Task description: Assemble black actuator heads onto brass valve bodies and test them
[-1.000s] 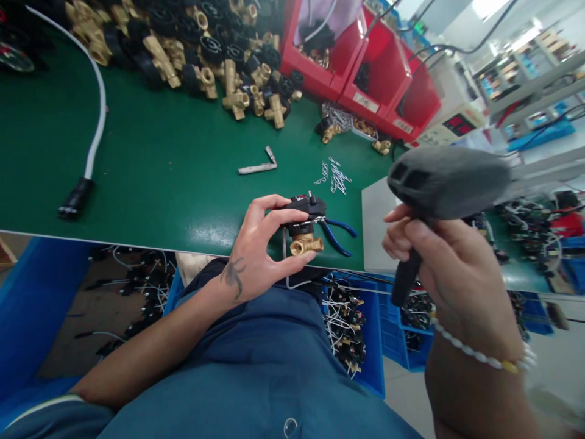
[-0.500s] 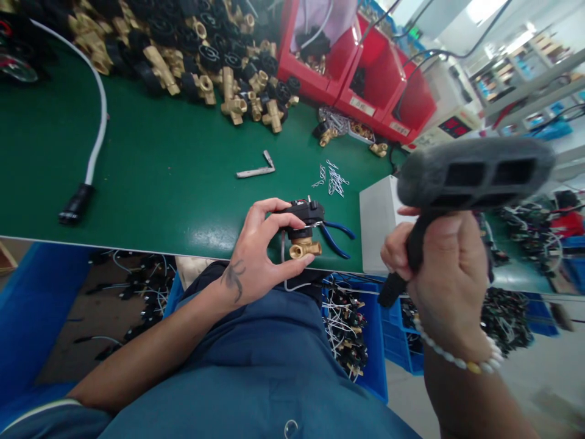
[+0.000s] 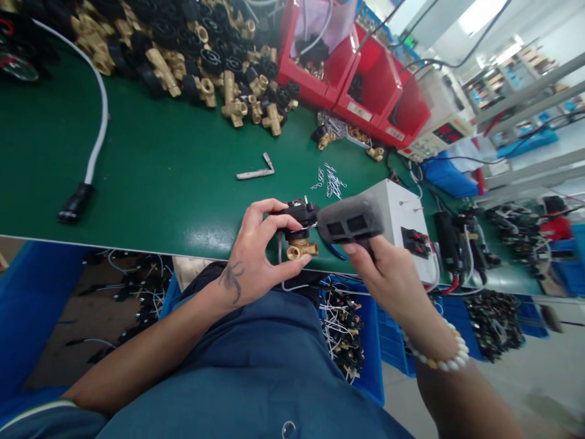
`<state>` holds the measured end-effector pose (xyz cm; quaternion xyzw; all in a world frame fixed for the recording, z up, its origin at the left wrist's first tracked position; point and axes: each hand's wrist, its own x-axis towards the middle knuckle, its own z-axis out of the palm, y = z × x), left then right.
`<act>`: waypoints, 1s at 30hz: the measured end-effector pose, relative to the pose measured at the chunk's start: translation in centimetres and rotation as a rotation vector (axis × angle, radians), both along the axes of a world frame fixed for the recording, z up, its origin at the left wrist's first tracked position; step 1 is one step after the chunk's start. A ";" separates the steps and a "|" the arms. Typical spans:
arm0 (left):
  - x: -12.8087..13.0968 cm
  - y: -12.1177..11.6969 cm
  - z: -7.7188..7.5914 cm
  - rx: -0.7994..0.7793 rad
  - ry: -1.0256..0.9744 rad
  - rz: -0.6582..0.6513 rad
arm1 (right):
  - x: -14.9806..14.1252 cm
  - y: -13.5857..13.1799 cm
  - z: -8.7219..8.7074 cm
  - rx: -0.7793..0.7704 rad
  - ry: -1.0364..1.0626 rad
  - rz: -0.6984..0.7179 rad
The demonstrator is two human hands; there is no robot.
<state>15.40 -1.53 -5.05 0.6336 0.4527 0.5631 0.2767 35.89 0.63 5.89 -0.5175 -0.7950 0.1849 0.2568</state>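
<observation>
My left hand [image 3: 256, 253] pinches a small valve [image 3: 299, 235] at the front edge of the green table [image 3: 150, 183]; the valve has a brass body below and a black coil on top. My right hand [image 3: 388, 277] is wrapped round the handle of a grey gun-shaped tool [image 3: 350, 221]. The tool's head sits right beside the valve's black top, touching it or nearly so. Blue-handled pliers [image 3: 336, 251] lie on the table just behind the valve, mostly hidden by the tool.
A heap of brass and black valve parts [image 3: 196, 55] fills the back of the table, with red bins [image 3: 365, 73] to its right. Loose wire clips [image 3: 331, 178], a metal angle piece [image 3: 256, 171], a white hose [image 3: 95, 134] and a white box [image 3: 402, 225] are around. Blue crates [image 3: 365, 341] stand below.
My right hand has swung the grey tool down and left, from up at the right to beside the valve. The left hand has held the valve nearly still.
</observation>
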 end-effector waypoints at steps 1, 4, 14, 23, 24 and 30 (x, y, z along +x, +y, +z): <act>0.0 0.0 0.0 -0.003 -0.007 0.003 | 0.2 0.0 -0.1 -0.048 -0.080 0.028; 0.1 0.0 -0.1 -0.012 -0.032 0.001 | 0.4 0.0 0.3 0.079 0.087 -0.120; 0.2 0.0 -0.1 -0.086 -0.180 -0.053 | -0.5 0.4 1.2 -0.010 -0.135 0.017; 0.0 0.2 -0.2 -0.083 -0.212 -0.078 | -0.7 0.3 1.5 0.065 0.080 -0.004; 0.0 0.2 -0.3 -0.086 -0.215 -0.083 | -0.5 0.4 1.5 -0.014 0.015 0.032; -0.1 0.3 -0.4 -0.071 -0.213 -0.105 | -0.9 0.6 2.4 0.249 0.299 -0.118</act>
